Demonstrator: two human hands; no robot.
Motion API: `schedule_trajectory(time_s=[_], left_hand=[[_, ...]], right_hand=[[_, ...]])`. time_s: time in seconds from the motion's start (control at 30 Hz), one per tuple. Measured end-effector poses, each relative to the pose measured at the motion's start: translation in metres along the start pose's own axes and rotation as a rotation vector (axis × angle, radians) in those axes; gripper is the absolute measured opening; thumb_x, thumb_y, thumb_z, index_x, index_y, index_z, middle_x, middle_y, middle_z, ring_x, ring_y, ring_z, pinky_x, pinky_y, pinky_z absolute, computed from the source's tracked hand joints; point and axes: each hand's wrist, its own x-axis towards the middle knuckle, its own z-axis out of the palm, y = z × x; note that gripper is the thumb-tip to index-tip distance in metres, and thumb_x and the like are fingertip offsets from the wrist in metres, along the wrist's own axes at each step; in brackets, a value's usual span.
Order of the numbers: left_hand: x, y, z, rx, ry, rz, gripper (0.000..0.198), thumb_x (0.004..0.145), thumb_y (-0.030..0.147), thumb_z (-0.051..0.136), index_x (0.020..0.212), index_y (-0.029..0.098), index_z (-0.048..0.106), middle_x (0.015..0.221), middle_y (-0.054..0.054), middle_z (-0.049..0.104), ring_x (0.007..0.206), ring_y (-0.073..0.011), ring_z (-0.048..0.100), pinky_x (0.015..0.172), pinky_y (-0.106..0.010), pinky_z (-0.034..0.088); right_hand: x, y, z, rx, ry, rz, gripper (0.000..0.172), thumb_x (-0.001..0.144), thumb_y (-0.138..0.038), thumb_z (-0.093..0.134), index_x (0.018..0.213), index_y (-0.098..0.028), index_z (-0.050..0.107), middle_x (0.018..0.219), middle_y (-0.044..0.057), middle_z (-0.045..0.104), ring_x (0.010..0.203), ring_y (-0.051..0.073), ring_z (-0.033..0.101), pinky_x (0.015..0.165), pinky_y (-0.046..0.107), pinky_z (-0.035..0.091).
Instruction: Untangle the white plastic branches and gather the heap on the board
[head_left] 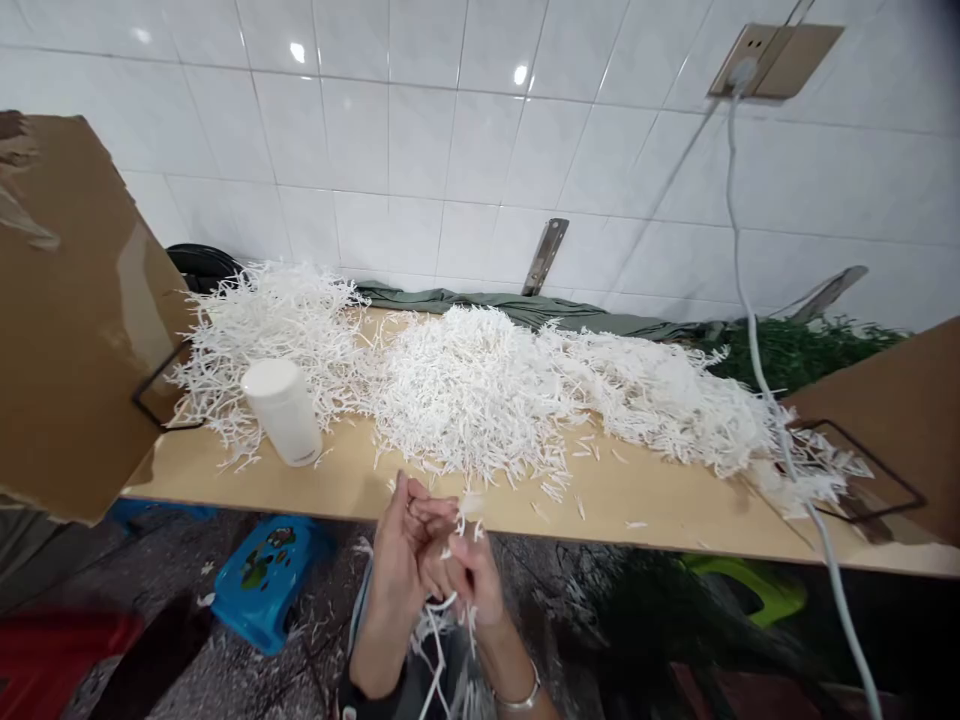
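My left hand and my right hand meet in front of the table's near edge, above my lap. Thin white branched strands, plastic-looking, run between them and hang down below. Short pieces of strand poke out over the closed fingers of my right hand. The fingers of my left hand curl inward against the same strands, with the thumb side turned up; their exact hold is partly hidden. Just beyond my hands lies a large heap of short white pieces on the table.
A white lidded bottle stands left, before a looser heap of long white strands. Another white heap spreads right. Cardboard boxes flank the table. A white cable hangs at right. Below left is a blue stool.
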Motion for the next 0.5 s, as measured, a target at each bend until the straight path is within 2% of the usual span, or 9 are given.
schedule_trajectory(time_s=[0.1,0.17,0.2,0.27,0.33,0.4,0.5], left_hand=[[0.014,0.000,0.011,0.180,-0.092,0.165,0.043,0.080,0.058,0.058,0.094,0.018,0.067,0.099,-0.010,0.074,0.092,-0.0220,0.067,0.076,-0.029,0.052],[0.016,0.000,0.015,0.323,-0.175,0.215,0.049,0.085,0.059,0.049,0.107,0.019,0.066,0.116,-0.010,0.068,0.112,-0.0237,0.059,0.094,-0.033,0.045],[0.015,-0.001,0.016,0.404,-0.217,0.187,0.049,0.087,0.058,0.047,0.108,0.019,0.067,0.117,-0.009,0.068,0.114,-0.0238,0.058,0.100,-0.034,0.040],[0.011,-0.002,0.017,0.534,-0.300,0.061,0.045,0.089,0.055,0.046,0.101,0.018,0.069,0.112,-0.009,0.070,0.106,-0.0237,0.061,0.102,-0.035,0.037],[0.006,-0.006,0.016,0.541,-0.345,-0.047,0.041,0.088,0.053,0.047,0.083,0.018,0.068,0.098,-0.008,0.072,0.087,-0.0220,0.064,0.094,-0.036,0.042],[0.002,-0.014,0.016,0.431,-0.357,-0.080,0.039,0.087,0.051,0.052,0.065,0.019,0.057,0.078,-0.004,0.070,0.069,-0.0185,0.061,0.087,-0.035,0.046],[-0.002,-0.026,0.016,0.174,-0.378,-0.150,0.040,0.086,0.042,0.058,0.055,0.020,0.045,0.053,0.002,0.053,0.058,-0.0140,0.053,0.088,-0.033,0.045]], right_hand=[[0.016,-0.009,-0.017,-0.066,-0.116,0.057,0.070,0.081,-0.051,0.056,0.027,-0.020,0.023,0.024,-0.005,0.021,0.025,0.004,0.022,0.034,0.021,0.020],[0.020,-0.019,-0.028,-0.144,-0.162,0.103,0.067,0.083,-0.049,0.055,0.029,-0.019,0.029,0.027,-0.005,0.024,0.027,0.004,0.023,0.035,0.020,0.020],[0.020,-0.023,-0.033,-0.178,-0.167,0.137,0.066,0.083,-0.048,0.055,0.030,-0.019,0.030,0.028,-0.006,0.025,0.027,0.004,0.023,0.036,0.020,0.020],[0.015,-0.031,-0.039,-0.192,-0.107,0.221,0.063,0.082,-0.046,0.058,0.032,-0.019,0.030,0.029,-0.007,0.024,0.028,0.003,0.023,0.037,0.019,0.022],[0.007,-0.036,-0.041,-0.162,-0.024,0.311,0.061,0.079,-0.045,0.060,0.033,-0.019,0.029,0.028,-0.007,0.024,0.027,0.003,0.023,0.037,0.018,0.024],[-0.005,-0.037,-0.039,-0.125,0.065,0.373,0.055,0.075,-0.043,0.064,0.037,-0.019,0.033,0.028,-0.009,0.025,0.026,0.002,0.021,0.035,0.017,0.024],[-0.023,-0.036,-0.036,-0.047,0.152,0.388,0.044,0.072,-0.042,0.068,0.047,-0.019,0.040,0.028,-0.012,0.027,0.024,0.003,0.019,0.035,0.016,0.027]])
